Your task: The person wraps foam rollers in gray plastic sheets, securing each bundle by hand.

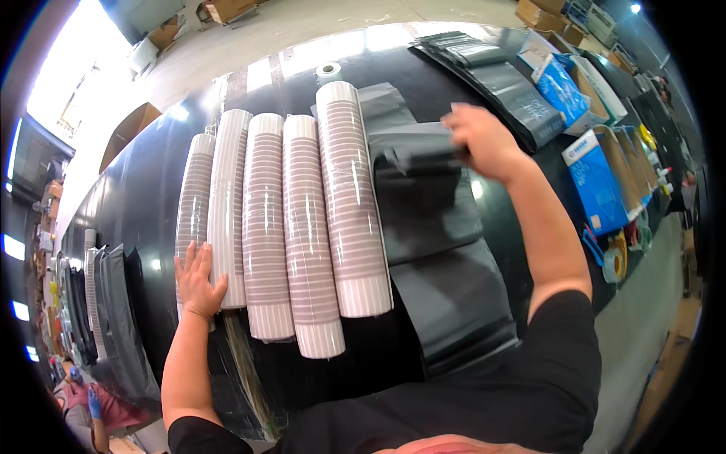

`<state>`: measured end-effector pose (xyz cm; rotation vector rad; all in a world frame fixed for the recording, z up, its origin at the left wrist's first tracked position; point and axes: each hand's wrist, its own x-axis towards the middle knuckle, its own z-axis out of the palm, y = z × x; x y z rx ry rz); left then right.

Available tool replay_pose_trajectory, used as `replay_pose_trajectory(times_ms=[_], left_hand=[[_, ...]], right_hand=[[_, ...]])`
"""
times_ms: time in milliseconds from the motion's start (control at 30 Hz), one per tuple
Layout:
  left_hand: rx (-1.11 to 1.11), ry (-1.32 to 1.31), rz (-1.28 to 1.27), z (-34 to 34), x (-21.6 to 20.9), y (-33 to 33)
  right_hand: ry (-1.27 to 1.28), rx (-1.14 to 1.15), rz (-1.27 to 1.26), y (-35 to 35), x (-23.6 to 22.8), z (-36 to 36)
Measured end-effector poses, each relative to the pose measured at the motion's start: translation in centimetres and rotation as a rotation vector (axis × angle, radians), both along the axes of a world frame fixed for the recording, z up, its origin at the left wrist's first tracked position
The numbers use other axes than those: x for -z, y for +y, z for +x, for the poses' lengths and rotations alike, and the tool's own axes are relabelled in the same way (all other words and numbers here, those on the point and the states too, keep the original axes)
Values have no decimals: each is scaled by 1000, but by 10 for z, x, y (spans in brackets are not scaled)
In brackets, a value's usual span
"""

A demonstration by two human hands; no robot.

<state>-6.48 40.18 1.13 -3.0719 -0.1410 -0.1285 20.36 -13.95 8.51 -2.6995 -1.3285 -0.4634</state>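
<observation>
Several long rolls wrapped in clear film lie side by side, with white and mauve stripes. My left hand (200, 281) rests with spread fingers on the lower part of the leftmost striped roll (194, 185) and the neighbouring white-lined roll (229, 204). The largest roll (352, 204) is at the right of the row, beside an unfolded grey plastic bag (423, 200). Over the bag's upper right edge is my right hand (482, 142), its fingers smeared by motion; whether they grip the plastic cannot be made out. Another grey bag (457, 303) lies nearer to me.
A stack of folded dark bags (514, 94) lies at the far right of the black table (144, 197). Blue-and-white boxes (597, 181) and a tape roll (614, 265) line the right edge. A small clear roll (328, 72) stands behind. At the lower left is another person (94, 412).
</observation>
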Motion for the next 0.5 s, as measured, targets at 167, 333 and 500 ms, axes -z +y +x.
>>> replay_pose_trajectory(times_ms=[167,333,500], left_hand=[[-52,67,12,-5,-8,-5],[-83,102,-27,2,-8,-22],[-273,91,-22,14,-19,-64]], right_hand=[[310,14,-153,-53,-22,-237],[1072,343,-657,-60,-15,-355],[1216,362,116,-76,-27,-280]])
